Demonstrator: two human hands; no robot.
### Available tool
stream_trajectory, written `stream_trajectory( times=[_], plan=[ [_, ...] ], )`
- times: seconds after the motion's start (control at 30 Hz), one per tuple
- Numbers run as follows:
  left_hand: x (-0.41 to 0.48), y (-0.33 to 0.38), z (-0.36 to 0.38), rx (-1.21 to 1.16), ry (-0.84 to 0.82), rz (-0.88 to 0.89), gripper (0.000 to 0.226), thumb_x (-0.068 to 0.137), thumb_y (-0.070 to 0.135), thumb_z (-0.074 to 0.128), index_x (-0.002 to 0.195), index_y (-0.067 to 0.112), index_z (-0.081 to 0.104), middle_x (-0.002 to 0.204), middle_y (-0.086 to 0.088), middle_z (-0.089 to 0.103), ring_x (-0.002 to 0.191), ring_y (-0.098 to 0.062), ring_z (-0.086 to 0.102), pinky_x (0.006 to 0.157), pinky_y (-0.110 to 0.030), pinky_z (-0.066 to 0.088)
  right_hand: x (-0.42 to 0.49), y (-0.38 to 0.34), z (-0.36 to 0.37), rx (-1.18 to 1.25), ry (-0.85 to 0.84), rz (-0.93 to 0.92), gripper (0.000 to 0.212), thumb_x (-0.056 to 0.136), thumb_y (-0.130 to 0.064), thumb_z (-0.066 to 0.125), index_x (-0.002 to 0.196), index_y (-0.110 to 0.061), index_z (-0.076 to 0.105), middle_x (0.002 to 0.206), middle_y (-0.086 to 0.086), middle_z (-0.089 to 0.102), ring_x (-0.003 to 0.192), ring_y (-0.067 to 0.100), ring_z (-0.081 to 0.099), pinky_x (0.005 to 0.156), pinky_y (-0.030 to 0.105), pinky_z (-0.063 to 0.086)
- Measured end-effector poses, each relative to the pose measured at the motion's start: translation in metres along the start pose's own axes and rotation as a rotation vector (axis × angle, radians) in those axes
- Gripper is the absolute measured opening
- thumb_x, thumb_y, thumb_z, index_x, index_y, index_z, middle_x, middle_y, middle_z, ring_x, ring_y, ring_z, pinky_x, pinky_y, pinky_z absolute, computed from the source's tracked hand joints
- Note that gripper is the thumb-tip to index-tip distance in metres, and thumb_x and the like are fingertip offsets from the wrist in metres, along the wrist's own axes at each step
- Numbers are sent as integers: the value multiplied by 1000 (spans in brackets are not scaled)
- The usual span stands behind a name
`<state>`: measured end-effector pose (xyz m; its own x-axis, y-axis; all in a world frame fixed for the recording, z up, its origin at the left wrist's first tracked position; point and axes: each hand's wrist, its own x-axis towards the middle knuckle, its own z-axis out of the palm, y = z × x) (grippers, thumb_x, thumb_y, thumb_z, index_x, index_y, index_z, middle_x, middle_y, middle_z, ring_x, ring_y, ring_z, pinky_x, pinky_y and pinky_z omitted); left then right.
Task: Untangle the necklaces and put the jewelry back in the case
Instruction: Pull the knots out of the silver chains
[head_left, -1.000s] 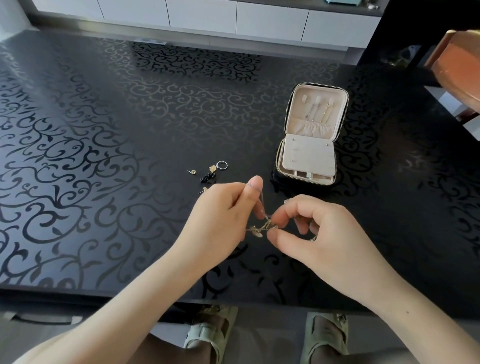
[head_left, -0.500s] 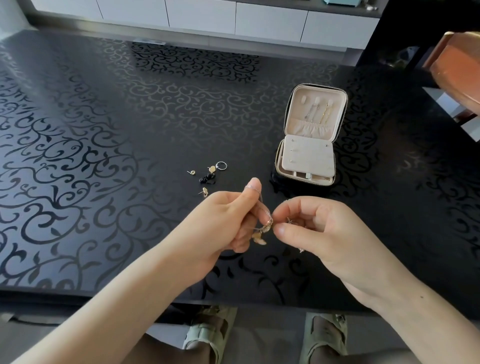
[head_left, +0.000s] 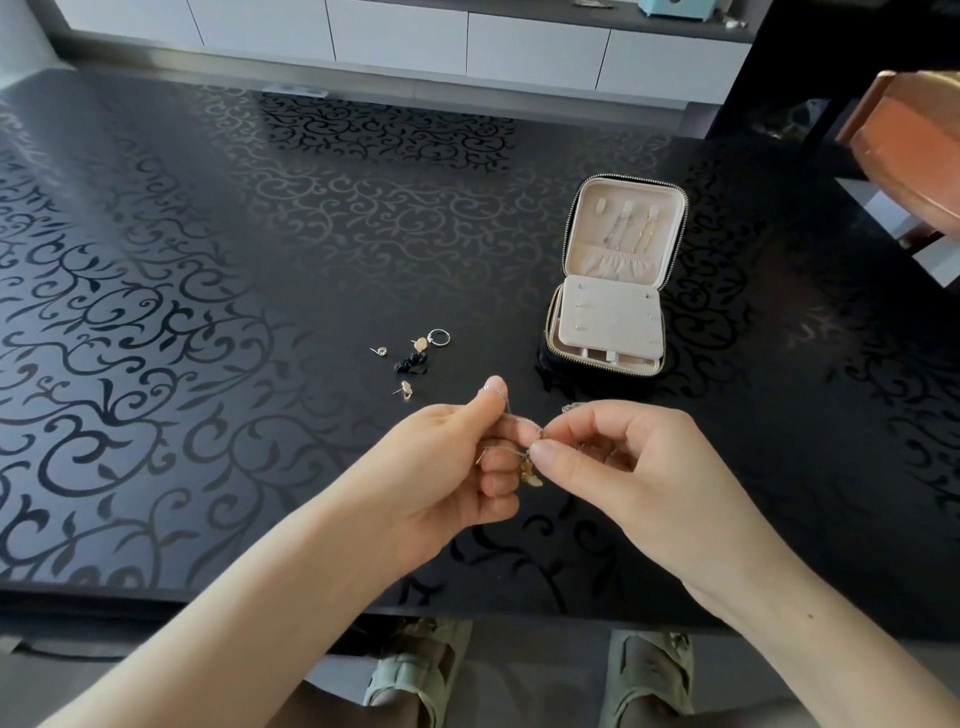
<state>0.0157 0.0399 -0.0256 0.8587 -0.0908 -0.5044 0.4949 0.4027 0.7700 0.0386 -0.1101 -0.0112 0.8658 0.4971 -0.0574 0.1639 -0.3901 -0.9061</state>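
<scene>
Both hands work above the near middle of a black table (head_left: 208, 270) with a glossy scroll pattern. The left hand (head_left: 441, 470) has its fingers curled, thumb and forefinger pinching the tangled necklaces (head_left: 522, 420); a fine chain runs from its raised forefinger tip down toward the meeting point of the two hands. The right hand (head_left: 649, 467) pinches the same tangle between thumb and forefinger, its remaining fingers loosely bent behind. A small gold pendant (head_left: 531, 475) hangs from the knot just below the fingertips, clear of the table surface. The jewelry case (head_left: 586, 244) stands open to the far right of the hands, its lid upright, with two chains (head_left: 631, 231) hanging inside the lid and a pale earring panel (head_left: 608, 325) lying over the base. Loose pieces lie on the table to the left of the case and just beyond the left hand: a silver ring (head_left: 439, 338), a gold disc earring (head_left: 420, 343) beside it, a small gold stud (head_left: 381, 352) farther left, a black piece (head_left: 410, 362), and, nearest the left hand, another gold earring (head_left: 406, 388). Two sandalled feet (head_left: 415, 670) show below the near table edge.
</scene>
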Motion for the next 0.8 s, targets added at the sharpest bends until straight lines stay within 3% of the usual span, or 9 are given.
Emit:
stream_trajectory(
  times=[0.13, 0.23, 0.3, 0.4, 0.53, 0.7, 0.8],
  plan=[
    [1, -1, 2, 2, 2, 10, 52, 97, 39, 40, 57, 10, 56, 44, 3, 35, 40, -10, 34, 40, -19, 36, 0, 0, -2, -1, 20, 17, 4, 74, -29, 69, 74, -27, 73, 66, -5, 64, 61, 16, 49, 60, 33, 46],
    [0, -2, 2, 39, 0, -4, 52, 96, 41, 39, 56, 12, 53, 45, 3, 33, 40, -10, 31, 41, -19, 34, 0, -1, -1, -11, 7, 22, 5, 73, -21, 67, 74, -25, 70, 71, 5, 65, 61, 20, 47, 59, 30, 44],
    [-1, -2, 2, 70, 10, -7, 53, 96, 44, 39, 55, 13, 50, 46, 4, 29, 41, -10, 28, 43, -19, 31, 0, -2, -1, 8, -6, 42, 7, 73, -16, 65, 72, -22, 68, 71, 10, 62, 60, 14, 46, 58, 25, 41],
    [-2, -2, 1, 198, 62, 61, 56, 96, 47, 38, 50, 15, 48, 47, 5, 28, 44, -11, 27, 45, -19, 32, 1, -4, -3, 111, -19, 97, 13, 74, -6, 63, 67, -17, 66, 62, -2, 58, 60, 5, 49, 59, 18, 40],
    [-4, -3, 2, 374, 150, 168, 58, 95, 49, 35, 49, 16, 47, 50, 4, 35, 49, -12, 35, 56, -23, 37, 2, -5, -5, 166, -60, 211, 15, 75, -3, 61, 67, -13, 68, 57, -7, 61, 55, 2, 49, 64, 23, 38],
    [-5, -2, 0, 483, 276, 202, 62, 93, 53, 36, 50, 14, 59, 54, 3, 47, 54, -11, 45, 63, -25, 42, 2, -4, -3, 157, -77, 289, 16, 75, -2, 59, 73, -13, 70, 60, -4, 65, 54, 4, 48, 63, 26, 39],
    [-3, -1, -2, 444, 324, 210, 53, 95, 41, 41, 60, 13, 69, 62, 4, 53, 62, -11, 47, 65, -26, 41, 2, -4, -2, 171, -76, 294, 17, 76, 1, 60, 74, -12, 71, 61, -2, 66, 50, 3, 47, 61, 25, 37]
  ],
)
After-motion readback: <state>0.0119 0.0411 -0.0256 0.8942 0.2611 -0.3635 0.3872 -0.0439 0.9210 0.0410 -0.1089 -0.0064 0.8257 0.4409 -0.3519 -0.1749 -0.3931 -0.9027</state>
